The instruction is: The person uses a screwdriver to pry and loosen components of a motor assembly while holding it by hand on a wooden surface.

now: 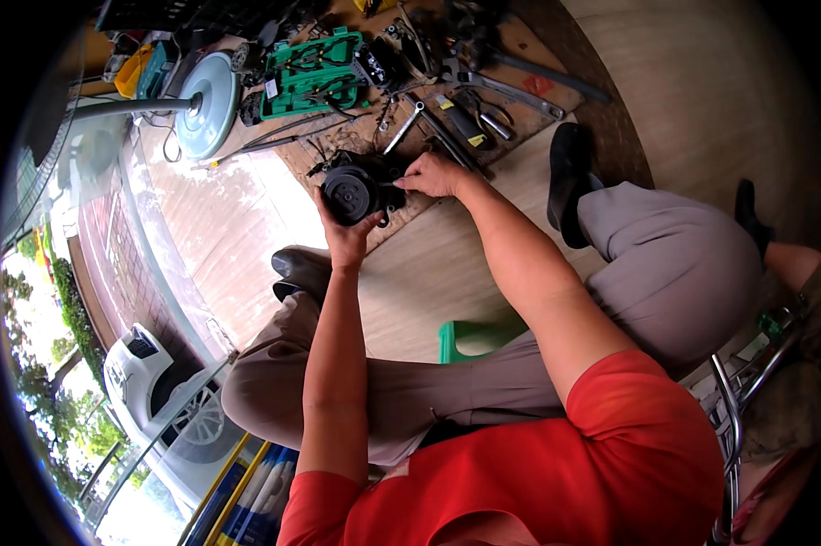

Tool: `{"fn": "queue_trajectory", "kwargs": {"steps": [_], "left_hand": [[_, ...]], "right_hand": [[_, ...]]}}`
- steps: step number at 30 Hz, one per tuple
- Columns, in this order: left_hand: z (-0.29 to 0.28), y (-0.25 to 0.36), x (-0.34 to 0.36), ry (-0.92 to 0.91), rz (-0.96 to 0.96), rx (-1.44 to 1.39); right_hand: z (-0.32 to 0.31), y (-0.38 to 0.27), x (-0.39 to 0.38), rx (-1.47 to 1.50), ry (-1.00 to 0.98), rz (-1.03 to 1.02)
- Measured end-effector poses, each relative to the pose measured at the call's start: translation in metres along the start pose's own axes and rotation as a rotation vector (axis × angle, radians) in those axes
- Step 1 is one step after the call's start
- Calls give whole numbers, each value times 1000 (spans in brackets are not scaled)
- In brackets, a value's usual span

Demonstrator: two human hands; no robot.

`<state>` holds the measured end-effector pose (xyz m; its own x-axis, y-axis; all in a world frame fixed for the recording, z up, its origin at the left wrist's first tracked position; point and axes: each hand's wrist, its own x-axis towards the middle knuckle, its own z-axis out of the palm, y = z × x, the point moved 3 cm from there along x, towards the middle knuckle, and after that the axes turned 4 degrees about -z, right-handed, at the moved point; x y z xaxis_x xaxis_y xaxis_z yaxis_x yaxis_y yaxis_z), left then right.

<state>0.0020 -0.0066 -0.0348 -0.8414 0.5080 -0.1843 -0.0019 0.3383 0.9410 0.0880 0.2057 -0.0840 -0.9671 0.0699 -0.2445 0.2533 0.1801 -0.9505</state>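
Observation:
A black machine part with a round, ringed disc like a pulley [349, 193] sits at the near edge of the stained brown work board. My left hand [345, 238] grips it from the near left, thumb and fingers spread around its rim. At the part's right side, my right hand [436, 175] is closed in a pinch. A thin, light sliver shows at those fingertips, too small to name. Just beyond the part lies a silver wrench [404, 127], beside a long dark bar [447, 141].
A green tool case [312, 77] lies open at the back, with pliers in it. Farther right are an adjustable wrench [506, 91] and a silver socket [496, 126]. A pale round stand base [208, 105] is at left. A green stool [465, 340] stands below my legs. Another person's leg [786, 264] shows at right.

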Motion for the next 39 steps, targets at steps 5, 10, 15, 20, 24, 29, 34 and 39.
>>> {"fn": "queue_trajectory", "kwargs": {"steps": [5,10,15,20,24,29,34,39], "left_hand": [[-10,-8,5,21,33,2],[-11,-3,0,38,-12,47],[-3,0,2,27,-4,1],[-4,-4,2,30,-12,-21],[-10,-9,2,58,11,-1],[-6,-3,4,60,27,2],[-9,0,-1,133,65,121],[-13,7,-3,173,19,228]], "right_hand": [[-15,-29,10,-202,-63,77],[-15,-44,13,-359,-46,105],[-6,-10,4,-32,-3,16],[-12,-19,6,-125,-61,70],[-17,-42,19,-358,-150,176],[-20,-31,18,-259,-128,40],[-4,-10,11,24,-114,169],[-12,-24,15,-193,-141,194]]}}
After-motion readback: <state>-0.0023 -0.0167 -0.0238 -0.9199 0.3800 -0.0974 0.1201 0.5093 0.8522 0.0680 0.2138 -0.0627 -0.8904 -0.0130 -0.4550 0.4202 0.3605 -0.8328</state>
